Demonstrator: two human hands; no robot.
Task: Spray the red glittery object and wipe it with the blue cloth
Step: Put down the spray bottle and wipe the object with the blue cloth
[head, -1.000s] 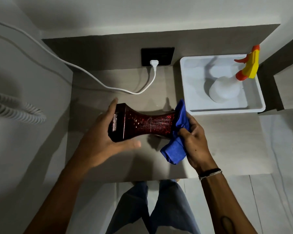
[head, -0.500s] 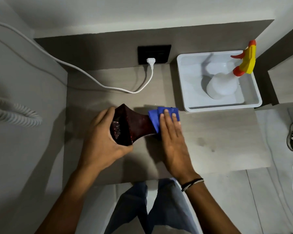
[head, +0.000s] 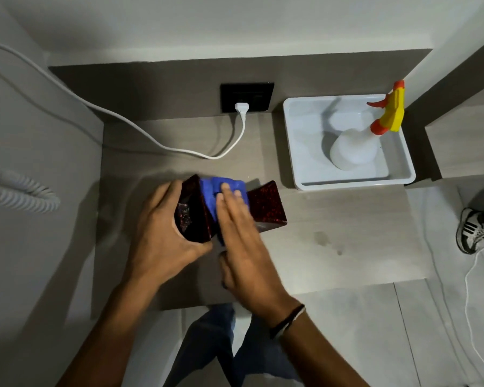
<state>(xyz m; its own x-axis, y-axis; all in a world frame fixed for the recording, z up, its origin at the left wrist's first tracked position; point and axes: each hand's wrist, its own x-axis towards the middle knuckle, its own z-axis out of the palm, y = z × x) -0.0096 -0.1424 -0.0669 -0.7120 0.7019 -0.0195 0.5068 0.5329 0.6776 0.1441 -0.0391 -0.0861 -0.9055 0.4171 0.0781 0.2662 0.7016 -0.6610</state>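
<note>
The red glittery object (head: 266,205) is lying sideways on the table (head: 346,233), the left hand (head: 162,233) is gripping its left end, and the flat right hand (head: 243,233) is pressing the blue cloth (head: 210,191) on its middle.

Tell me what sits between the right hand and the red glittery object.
In the head view, the blue cloth lies between them: the right hand presses it flat onto the red glittery object.

Dim grey walls (head: 34,152) flank a wooden counter (head: 333,236) above pale floor tiles (head: 374,336).
</note>
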